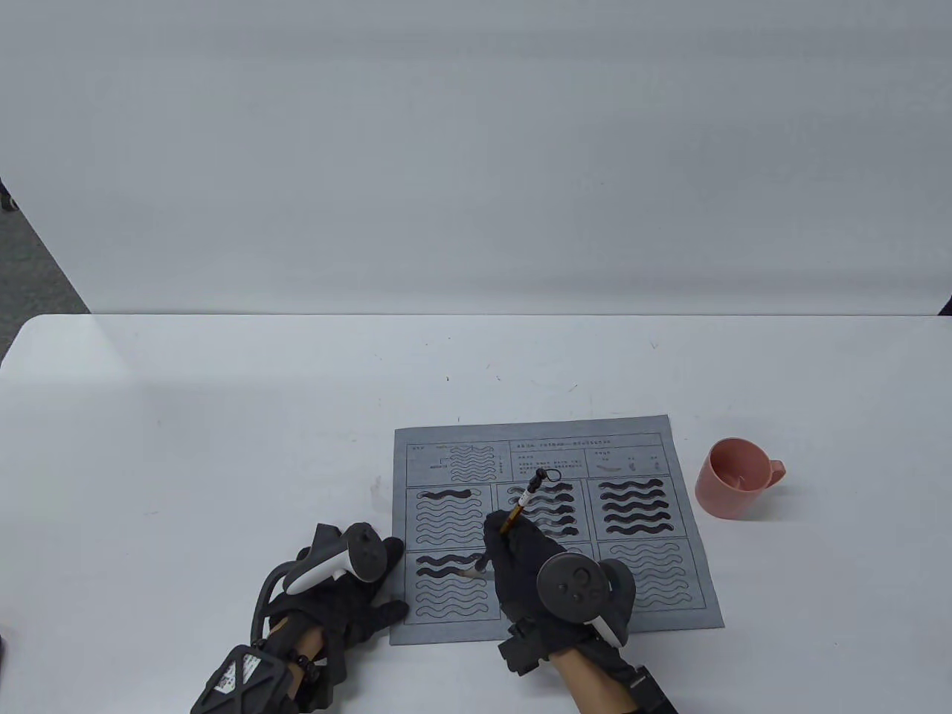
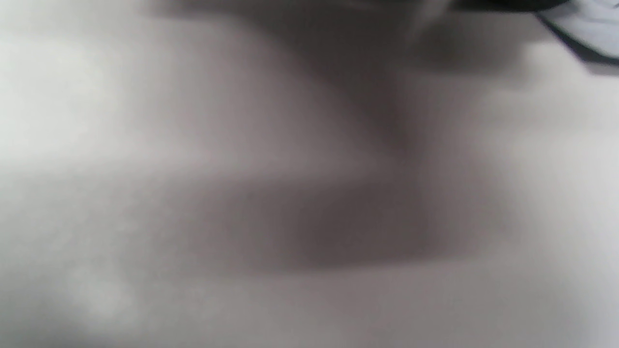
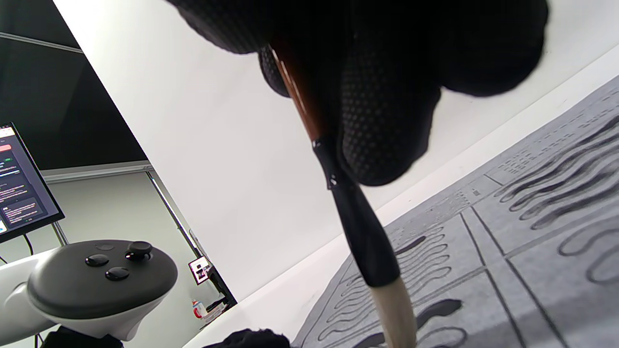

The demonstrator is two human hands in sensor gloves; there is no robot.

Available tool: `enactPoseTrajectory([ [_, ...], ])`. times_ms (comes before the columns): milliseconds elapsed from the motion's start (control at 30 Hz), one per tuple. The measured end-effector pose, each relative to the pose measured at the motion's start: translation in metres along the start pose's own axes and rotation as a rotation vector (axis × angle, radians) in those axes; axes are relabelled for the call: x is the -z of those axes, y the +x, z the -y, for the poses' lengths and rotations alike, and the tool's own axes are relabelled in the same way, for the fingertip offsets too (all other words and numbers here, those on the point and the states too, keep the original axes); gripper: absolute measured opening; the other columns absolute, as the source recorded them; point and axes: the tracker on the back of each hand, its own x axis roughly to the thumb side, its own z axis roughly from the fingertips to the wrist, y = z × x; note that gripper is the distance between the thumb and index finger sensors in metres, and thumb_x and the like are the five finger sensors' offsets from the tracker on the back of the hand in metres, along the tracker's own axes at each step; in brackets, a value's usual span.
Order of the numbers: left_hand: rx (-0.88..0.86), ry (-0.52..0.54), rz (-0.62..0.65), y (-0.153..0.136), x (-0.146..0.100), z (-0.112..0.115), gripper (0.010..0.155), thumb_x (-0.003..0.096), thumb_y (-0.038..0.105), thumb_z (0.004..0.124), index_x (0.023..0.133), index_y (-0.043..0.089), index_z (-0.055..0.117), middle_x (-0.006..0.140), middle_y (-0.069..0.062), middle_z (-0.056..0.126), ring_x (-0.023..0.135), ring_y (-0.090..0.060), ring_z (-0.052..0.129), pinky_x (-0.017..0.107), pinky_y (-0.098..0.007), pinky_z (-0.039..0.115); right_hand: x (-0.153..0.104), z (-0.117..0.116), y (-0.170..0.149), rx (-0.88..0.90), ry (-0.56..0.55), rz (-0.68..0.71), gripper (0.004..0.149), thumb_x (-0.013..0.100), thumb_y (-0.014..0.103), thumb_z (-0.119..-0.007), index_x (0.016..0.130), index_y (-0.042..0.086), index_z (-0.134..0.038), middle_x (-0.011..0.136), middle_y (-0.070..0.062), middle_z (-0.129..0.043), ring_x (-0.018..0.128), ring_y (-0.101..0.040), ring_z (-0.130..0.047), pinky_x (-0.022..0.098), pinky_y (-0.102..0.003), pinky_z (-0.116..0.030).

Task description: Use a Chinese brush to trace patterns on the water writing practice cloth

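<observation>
Right hand (image 1: 547, 569) fingers (image 3: 387, 121) gripping brush (image 1: 520, 508), tip on cloth (image 1: 692, 573); left hand (image 1: 349, 595) flat at cloth's left edge, fingers spread.

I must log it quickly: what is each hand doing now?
Left hand: rests on the cloth edge, holds nothing.
Right hand: grips the brush.

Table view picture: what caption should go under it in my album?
Right hand traces wavy lines on the grey cloth with a brush.
</observation>
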Motion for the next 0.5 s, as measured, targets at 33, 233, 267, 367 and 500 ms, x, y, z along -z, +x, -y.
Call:
enactPoseTrajectory([
  [33,0.000,0.000,0.000,0.0000,0.0000,0.0000,0.086,0.0411,0.072,0.052,0.094,0.058,-0.015,0.101,0.013,-0.032,0.095,-0.034,-0.030,0.071,-0.062,-0.008,0.0000,0.0001,0.0000,-0.001,-0.001,-0.001,0.041,0.054,0.030,-0.065,0.086,0.007,-0.075,0.077,-0.016,-0.094,0.047,-0.027,-0.105,0.037,-0.050,-0.085],
  [233,0.000,0.000,0.000,0.0000,0.0000,0.0000,0.086,0.0412,0.072,0.052,0.094,0.058,-0.015,0.101,0.013,-0.032,0.095,-0.034,-0.030,0.071,-0.062,-0.008,0.0002,0.0010,-0.0005,-0.007,-0.005,-0.001,0.041,0.054,0.030,-0.064,0.086,0.006,-0.075,0.077,-0.016,-0.094,0.047,-0.027,-0.105,0.037,-0.050,-0.085],
  [267,0.000,0.000,0.000,0.0000,0.0000,0.0000,0.086,0.0411,0.072,0.052,0.094,0.058,-0.015,0.101,0.013,-0.032,0.095,-0.034,-0.030,0.071,-0.062,-0.008,0.0003,0.0011,-0.0008,-0.007,-0.005,-0.002,0.041,0.054,0.030,-0.064,0.086,0.006,-0.075,0.077,-0.016,-0.094,0.047,-0.027,-0.105,0.037,-0.050,-0.085],
  [367,0.000,0.000,0.000,0.0000,0.0000,0.0000,0.086,0.0411,0.072,0.052,0.094,0.058,-0.015,0.101,0.013,-0.032,0.095,-0.034,-0.030,0.071,-0.062,-0.008,0.0003,0.0017,-0.0008,-0.009,-0.009,-0.002,0.041,0.054,0.030,-0.064,0.086,0.007,-0.075,0.077,-0.016,-0.094,0.047,-0.027,-0.105,0.037,-0.050,-0.085],
  [500,0.000,0.000,0.000,0.0000,0.0000,0.0000,0.086,0.0411,0.072,0.052,0.094,0.058,-0.015,0.101,0.013,-0.032,0.095,-0.034,-0.030,0.071,-0.062,-0.008,0.0005,0.0023,-0.0012,-0.010,-0.020,0.004,0.041,0.054,0.030,-0.064,0.086,0.007,-0.075,0.077,-0.016,-0.094,0.047,-0.027,-0.104,0.037,-0.050,-0.085],
])
